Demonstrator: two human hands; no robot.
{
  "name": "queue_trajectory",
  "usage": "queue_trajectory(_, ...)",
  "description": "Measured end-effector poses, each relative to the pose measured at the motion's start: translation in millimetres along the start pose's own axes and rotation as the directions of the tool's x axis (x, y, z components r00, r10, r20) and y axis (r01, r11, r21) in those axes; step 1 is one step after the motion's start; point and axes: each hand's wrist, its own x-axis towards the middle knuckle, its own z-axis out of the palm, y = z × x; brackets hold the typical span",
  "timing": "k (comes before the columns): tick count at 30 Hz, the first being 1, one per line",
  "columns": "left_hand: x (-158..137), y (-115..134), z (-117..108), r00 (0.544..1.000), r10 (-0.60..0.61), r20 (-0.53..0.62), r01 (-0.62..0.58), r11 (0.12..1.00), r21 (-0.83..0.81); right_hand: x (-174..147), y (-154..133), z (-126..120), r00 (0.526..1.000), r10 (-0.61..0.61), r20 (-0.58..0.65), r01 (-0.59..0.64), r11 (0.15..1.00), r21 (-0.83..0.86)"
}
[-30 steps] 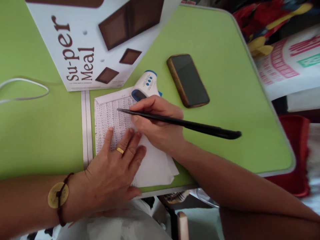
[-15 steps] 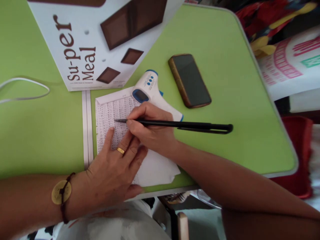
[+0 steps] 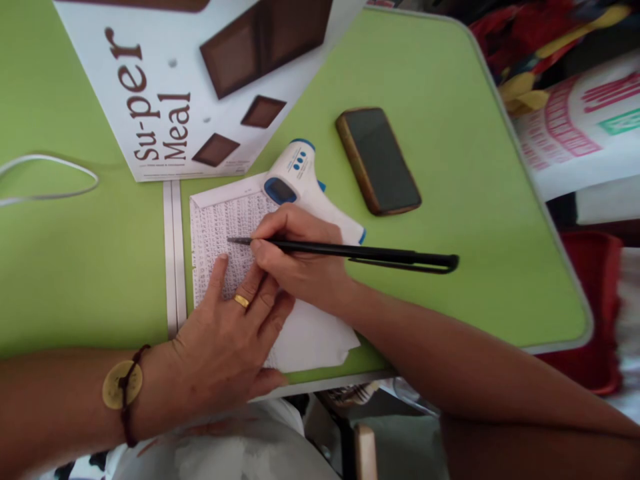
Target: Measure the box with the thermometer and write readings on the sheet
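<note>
Between the fingertips and thumb of my right hand [image 3: 300, 257] is a black pen [image 3: 380, 255], its tip at the writing on a sheet of paper [image 3: 310, 337]. Rows of small handwritten marks fill the upper left of the sheet; its lower part is bare. My left hand [image 3: 233, 333] lies flat across the paper with fingers spread, a gold ring on one of them, its fingertips close to my right hand. A white and blue infrared thermometer [image 3: 295, 177] rests at the paper's upper edge, partly hidden behind my right hand.
A phone [image 3: 383, 160] in a brown case lies right of the thermometer on the green table [image 3: 480, 200]. A white "Su-per Meal" box [image 3: 180, 60] stands behind the paper. At the left is a white cable [image 3: 55, 157]; a red container [image 3: 595, 313] sits beyond the table's right edge.
The pen's rear end has swung slightly down and left, while its tip stays almost in place on the writing. My left hand keeps its position.
</note>
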Motion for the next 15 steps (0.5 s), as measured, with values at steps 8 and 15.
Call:
queue_trajectory(8, -0.8, -0.9, 0.6, 1.0, 0.007, -0.003, -0.007, 1.0, -0.008, -1.1, -0.5, -0.4, 1.0, 0.021, 0.008, -0.021, 1.0, 0.007)
queue_trajectory(15, 0.2, -1.8, -0.8, 1.0, 0.008, 0.008, -0.008, 1.0, -0.012, -0.8, 0.0, 0.1, 0.997, 0.052, -0.054, -0.051, 0.999, 0.007)
